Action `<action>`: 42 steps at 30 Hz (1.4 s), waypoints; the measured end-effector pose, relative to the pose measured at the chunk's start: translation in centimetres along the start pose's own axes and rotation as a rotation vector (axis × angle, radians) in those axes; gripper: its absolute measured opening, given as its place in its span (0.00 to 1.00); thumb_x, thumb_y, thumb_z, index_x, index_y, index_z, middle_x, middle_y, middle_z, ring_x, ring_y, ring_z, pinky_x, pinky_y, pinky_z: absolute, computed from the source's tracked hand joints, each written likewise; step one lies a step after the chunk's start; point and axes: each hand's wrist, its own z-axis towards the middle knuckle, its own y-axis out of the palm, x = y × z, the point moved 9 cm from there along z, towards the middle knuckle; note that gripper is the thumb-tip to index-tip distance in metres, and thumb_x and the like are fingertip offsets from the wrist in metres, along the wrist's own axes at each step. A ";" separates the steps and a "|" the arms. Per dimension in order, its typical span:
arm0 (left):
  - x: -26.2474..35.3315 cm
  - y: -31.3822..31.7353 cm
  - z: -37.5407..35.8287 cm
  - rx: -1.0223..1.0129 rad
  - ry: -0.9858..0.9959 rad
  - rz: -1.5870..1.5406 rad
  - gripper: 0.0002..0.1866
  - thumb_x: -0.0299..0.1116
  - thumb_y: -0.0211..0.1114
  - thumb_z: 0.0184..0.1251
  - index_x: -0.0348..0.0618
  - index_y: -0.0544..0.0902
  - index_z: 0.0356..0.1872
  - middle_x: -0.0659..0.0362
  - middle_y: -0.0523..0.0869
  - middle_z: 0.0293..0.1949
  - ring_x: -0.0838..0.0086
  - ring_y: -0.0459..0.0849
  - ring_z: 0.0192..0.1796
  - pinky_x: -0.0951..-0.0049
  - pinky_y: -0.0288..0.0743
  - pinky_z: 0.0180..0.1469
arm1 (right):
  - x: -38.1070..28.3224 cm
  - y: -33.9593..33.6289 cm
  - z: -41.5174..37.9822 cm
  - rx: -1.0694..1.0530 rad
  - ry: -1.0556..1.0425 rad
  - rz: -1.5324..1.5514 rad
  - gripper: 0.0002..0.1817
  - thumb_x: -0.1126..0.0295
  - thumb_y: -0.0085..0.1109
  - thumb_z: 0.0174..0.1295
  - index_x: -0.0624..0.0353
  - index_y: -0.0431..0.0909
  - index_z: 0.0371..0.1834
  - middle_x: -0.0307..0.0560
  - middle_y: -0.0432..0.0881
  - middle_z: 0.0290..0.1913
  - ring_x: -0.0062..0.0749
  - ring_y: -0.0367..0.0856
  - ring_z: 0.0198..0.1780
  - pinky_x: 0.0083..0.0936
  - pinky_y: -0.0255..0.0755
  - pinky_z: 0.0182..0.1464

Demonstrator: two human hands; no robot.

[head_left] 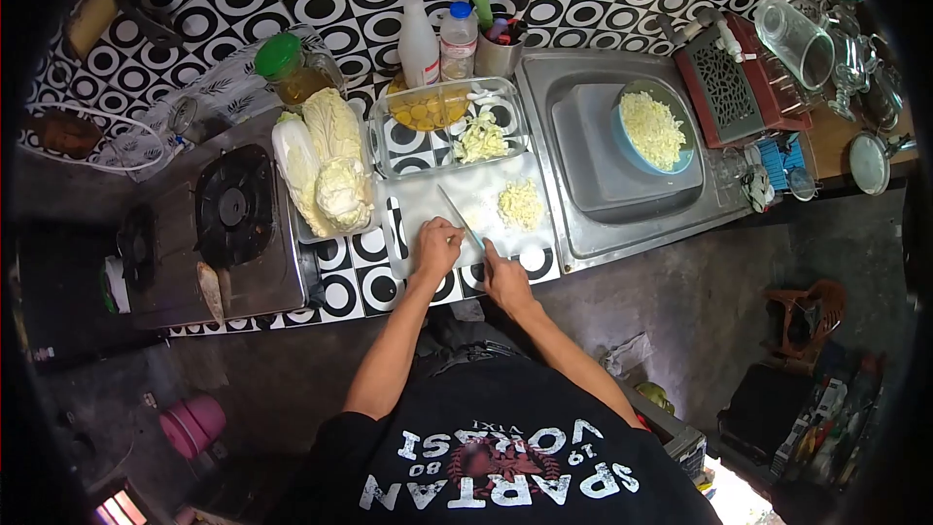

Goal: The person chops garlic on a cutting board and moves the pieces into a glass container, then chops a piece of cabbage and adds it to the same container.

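Probably light, stiff and sharp-edged, the knife (460, 215) is best taken by its handle, where the right hand (503, 277) is closed around it. It slants forward from that hand over the cutting board (416, 198), between the chopped cabbage (521, 205) and the left hand (440, 245), whose fingers bunch close beside it; whether they pinch anything I cannot tell.
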 end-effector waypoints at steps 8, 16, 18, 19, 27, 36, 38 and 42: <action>2.2 -2.1 -1.6 0.023 0.030 0.087 0.10 0.27 0.67 0.46 0.41 0.86 0.34 0.54 0.80 0.33 0.59 0.75 0.41 0.64 0.71 0.47 | -1.4 -2.4 -0.4 -0.131 0.058 -0.018 0.23 0.74 0.52 0.56 0.65 0.66 0.57 0.70 0.78 0.27 0.66 0.78 0.32 0.51 0.73 0.38; -0.1 -3.4 -3.2 0.031 -0.093 0.167 0.11 0.30 0.68 0.49 0.41 0.85 0.36 0.54 0.79 0.33 0.60 0.76 0.42 0.65 0.72 0.46 | 0.2 -1.2 -4.6 -0.338 0.185 -0.053 0.14 0.72 0.54 0.56 0.70 0.65 0.40 0.76 0.77 0.33 0.69 0.76 0.41 0.55 0.70 0.45; -0.4 -3.4 -3.2 0.030 -0.099 0.157 0.10 0.29 0.68 0.50 0.40 0.85 0.35 0.54 0.79 0.32 0.59 0.76 0.41 0.65 0.72 0.45 | 0.1 -1.3 -4.6 -0.342 0.199 -0.074 0.15 0.72 0.55 0.55 0.70 0.64 0.40 0.75 0.77 0.33 0.69 0.76 0.41 0.54 0.70 0.45; -0.4 -3.3 -3.2 0.027 -0.101 0.146 0.09 0.29 0.67 0.50 0.40 0.86 0.34 0.54 0.79 0.31 0.59 0.76 0.41 0.65 0.72 0.45 | 0.1 -1.4 -4.6 -0.343 0.215 -0.094 0.16 0.73 0.56 0.54 0.70 0.64 0.40 0.74 0.77 0.33 0.68 0.77 0.40 0.54 0.70 0.44; -0.6 -2.8 -3.0 0.058 -0.065 0.099 0.06 0.26 0.66 0.50 0.40 0.85 0.31 0.53 0.80 0.29 0.59 0.79 0.37 0.65 0.73 0.41 | 0.7 0.8 -3.8 -0.321 0.131 -0.128 0.19 0.73 0.59 0.52 0.68 0.60 0.42 0.72 0.78 0.31 0.68 0.78 0.38 0.53 0.72 0.41; -2.0 -2.8 -3.1 0.092 -0.090 -0.076 0.05 0.23 0.67 0.50 0.39 0.85 0.30 0.54 0.81 0.29 0.66 0.82 0.28 0.71 0.76 0.32 | -1.5 -0.1 -0.3 -0.276 0.073 -0.101 0.16 0.72 0.56 0.54 0.67 0.61 0.39 0.71 0.78 0.28 0.68 0.78 0.36 0.53 0.72 0.39; -1.6 -3.0 -3.0 0.092 -0.102 -0.073 0.05 0.23 0.68 0.49 0.39 0.85 0.30 0.54 0.82 0.28 0.67 0.82 0.28 0.72 0.76 0.33 | -1.8 -0.9 -1.0 -0.290 0.065 -0.105 0.15 0.72 0.55 0.54 0.67 0.61 0.39 0.72 0.77 0.28 0.68 0.77 0.36 0.54 0.72 0.39; -2.0 -2.8 -3.1 0.090 -0.146 -0.109 0.05 0.24 0.68 0.49 0.39 0.85 0.30 0.54 0.82 0.28 0.67 0.82 0.28 0.72 0.76 0.33 | -0.9 0.4 -3.4 -0.371 0.128 -0.113 0.21 0.72 0.59 0.51 0.68 0.60 0.43 0.71 0.78 0.31 0.66 0.78 0.39 0.51 0.73 0.41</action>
